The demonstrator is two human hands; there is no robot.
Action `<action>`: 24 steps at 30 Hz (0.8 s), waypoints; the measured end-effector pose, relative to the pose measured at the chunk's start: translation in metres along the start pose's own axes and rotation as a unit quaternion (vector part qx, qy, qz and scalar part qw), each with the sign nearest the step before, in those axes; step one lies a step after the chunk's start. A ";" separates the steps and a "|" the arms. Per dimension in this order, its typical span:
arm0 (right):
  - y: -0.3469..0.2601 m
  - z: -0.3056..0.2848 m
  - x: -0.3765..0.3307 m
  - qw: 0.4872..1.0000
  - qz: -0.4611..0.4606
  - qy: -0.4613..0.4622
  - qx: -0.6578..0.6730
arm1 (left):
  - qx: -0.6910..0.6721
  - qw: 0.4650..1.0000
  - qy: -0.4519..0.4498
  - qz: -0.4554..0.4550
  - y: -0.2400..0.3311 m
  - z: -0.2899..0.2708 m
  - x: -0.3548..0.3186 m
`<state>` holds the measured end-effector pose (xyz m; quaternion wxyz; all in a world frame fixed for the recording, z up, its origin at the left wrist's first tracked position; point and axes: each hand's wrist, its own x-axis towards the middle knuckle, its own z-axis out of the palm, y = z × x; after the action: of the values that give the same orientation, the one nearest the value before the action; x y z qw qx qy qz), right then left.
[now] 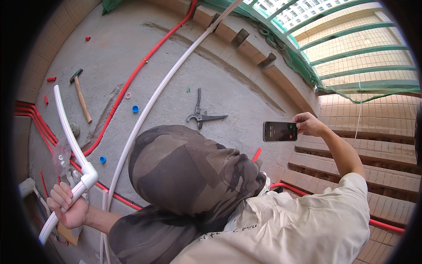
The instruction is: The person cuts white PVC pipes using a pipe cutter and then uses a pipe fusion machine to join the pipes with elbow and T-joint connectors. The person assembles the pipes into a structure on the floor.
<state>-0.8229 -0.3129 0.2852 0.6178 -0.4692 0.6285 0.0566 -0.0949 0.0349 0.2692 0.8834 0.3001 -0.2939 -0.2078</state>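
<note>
My left hand (67, 205) is wrapped round a white plastic pipe (69, 127). A white elbow fitting (89, 175) just past my fingers joins its two lengths, one rising at an angle above the floor. Out to the right, my right hand (308, 124) grips a dark smartphone (280, 131) by its edge between thumb and fingers. Its lit screen shows a green and a red round button. Below my left hand, the pipe's other end runs toward the rim of the picture. My bent knee (180, 171) in camouflage trousers fills the middle.
On the concrete floor lie an open pipe cutter (203, 117), a hammer (80, 94) and blue caps (135, 108). A long white pipe (160, 90) and red pipes (127, 83) cross it. Brick ledges (351, 174) stand right, a green railing (358, 50) top right.
</note>
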 end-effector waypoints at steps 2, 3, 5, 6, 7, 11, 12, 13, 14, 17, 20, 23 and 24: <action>-0.029 0.013 0.017 0.996 -0.068 0.038 0.040 | 0.018 1.000 0.010 0.004 0.005 -0.001 0.000; -0.038 0.021 0.032 0.992 -0.107 0.051 0.051 | 0.021 1.000 0.017 0.006 0.002 -0.003 -0.002; -0.067 0.058 0.062 0.979 -0.170 0.041 0.109 | 0.027 1.000 -0.002 0.007 -0.001 0.003 -0.002; -0.083 0.080 0.079 0.970 -0.200 0.029 0.137 | 0.034 0.999 -0.009 0.009 -0.002 0.008 -0.002; -0.095 0.100 0.094 0.962 -0.229 -0.002 0.147 | 0.038 0.999 -0.017 0.008 -0.006 0.013 -0.001; -0.170 0.220 0.127 0.937 -0.269 -0.120 0.191 | 0.109 0.992 -0.043 0.040 -0.017 0.024 0.003; -0.186 0.250 0.130 0.927 -0.273 -0.160 0.199 | 0.123 0.990 -0.048 0.048 -0.021 0.026 0.005; -0.201 0.281 0.133 0.915 -0.282 -0.205 0.203 | 0.150 0.985 -0.055 0.059 -0.019 0.026 0.007; -0.215 0.316 0.130 0.898 -0.295 -0.242 0.217 | 0.176 0.981 -0.052 0.066 -0.021 0.026 0.008; -0.238 0.407 0.107 0.835 -0.295 -0.372 0.278 | 0.306 0.943 -0.033 0.125 -0.035 0.023 0.011; -0.244 0.453 0.089 0.804 -0.260 -0.450 0.289 | 0.388 0.915 -0.013 0.109 -0.042 0.027 0.011; -0.244 0.467 0.083 0.796 -0.216 -0.503 0.259 | 0.409 0.910 0.058 0.041 -0.038 0.040 0.006; -0.244 0.468 0.083 0.798 -0.219 -0.506 0.245 | 0.413 0.906 0.079 0.041 -0.037 0.044 0.006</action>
<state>-0.3059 -0.1861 0.2330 0.9380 -0.3317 0.1004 -0.0068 -0.1257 -0.0130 0.2757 0.7084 0.6415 -0.2944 -0.0066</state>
